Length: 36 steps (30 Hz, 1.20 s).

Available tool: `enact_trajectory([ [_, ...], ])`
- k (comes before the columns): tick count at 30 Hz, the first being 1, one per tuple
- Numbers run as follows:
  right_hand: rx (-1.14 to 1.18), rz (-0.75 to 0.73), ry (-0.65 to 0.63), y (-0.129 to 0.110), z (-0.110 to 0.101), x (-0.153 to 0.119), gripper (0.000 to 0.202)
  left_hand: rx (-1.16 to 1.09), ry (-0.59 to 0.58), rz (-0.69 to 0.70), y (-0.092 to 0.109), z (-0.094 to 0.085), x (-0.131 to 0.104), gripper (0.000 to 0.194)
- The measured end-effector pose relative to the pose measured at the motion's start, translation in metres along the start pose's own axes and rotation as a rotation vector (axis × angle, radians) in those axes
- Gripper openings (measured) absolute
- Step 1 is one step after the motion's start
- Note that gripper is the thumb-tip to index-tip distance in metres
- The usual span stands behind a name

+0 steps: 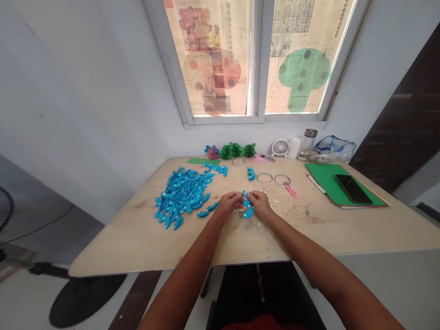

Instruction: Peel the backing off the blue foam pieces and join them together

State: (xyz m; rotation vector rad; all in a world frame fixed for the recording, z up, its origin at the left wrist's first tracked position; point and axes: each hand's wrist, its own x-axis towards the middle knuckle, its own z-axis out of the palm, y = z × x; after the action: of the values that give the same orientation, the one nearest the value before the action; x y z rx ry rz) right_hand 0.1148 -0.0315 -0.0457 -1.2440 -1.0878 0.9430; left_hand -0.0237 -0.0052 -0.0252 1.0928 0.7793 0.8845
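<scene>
In front of me, at the middle of the table, is a blue crescent-shaped piece (248, 211) with small white squares along it. My right hand (260, 204) pinches its upper right edge. At the piece's left side, my left hand (228, 206) is closed, its fingertips pressed together; what lies between them is too small to make out. A similar blue strip (207, 210) lies left of my left hand. Beyond my hands sits another blue piece (251, 173). Small white scraps (275, 202) are scattered on the wood near my right hand.
A large heap of blue pieces (184, 192) covers the table's left part. Tape rings (264, 178), pink snips (290, 189) and a green folder (323, 181) with a phone (354, 189) lie right. Paper decorations (235, 150), a small fan (280, 147) and a bottle (307, 145) line the wall.
</scene>
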Motion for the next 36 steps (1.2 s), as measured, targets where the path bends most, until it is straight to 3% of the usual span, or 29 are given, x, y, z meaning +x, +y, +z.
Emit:
enact_trajectory([
  [10, 0.016, -0.008, -0.029, 0.000, -0.009, 0.023, 0.025, 0.082, 0.147, 0.083, 0.010, 0.016, 0.026, 0.029],
  [21, 0.036, 0.027, -0.044, 0.014, -0.009, 0.024, 0.022, 0.192, 0.244, 0.107, -0.004, 0.014, 0.043, 0.023],
  [28, 0.040, 0.040, 0.063, 0.012, -0.013, 0.024, 0.025, 0.072, 0.167, -0.030, -0.013, 0.015, 0.040, 0.028],
  [32, 0.019, 0.037, 0.111, 0.008, -0.018, 0.026, 0.025, 0.122, 0.048, -0.026, -0.007, 0.016, 0.033, 0.026],
  [36, 0.040, 0.048, 0.109, 0.002, -0.019, 0.025, 0.024, 0.165, 0.003, 0.049, 0.003, 0.019, 0.026, 0.024],
])
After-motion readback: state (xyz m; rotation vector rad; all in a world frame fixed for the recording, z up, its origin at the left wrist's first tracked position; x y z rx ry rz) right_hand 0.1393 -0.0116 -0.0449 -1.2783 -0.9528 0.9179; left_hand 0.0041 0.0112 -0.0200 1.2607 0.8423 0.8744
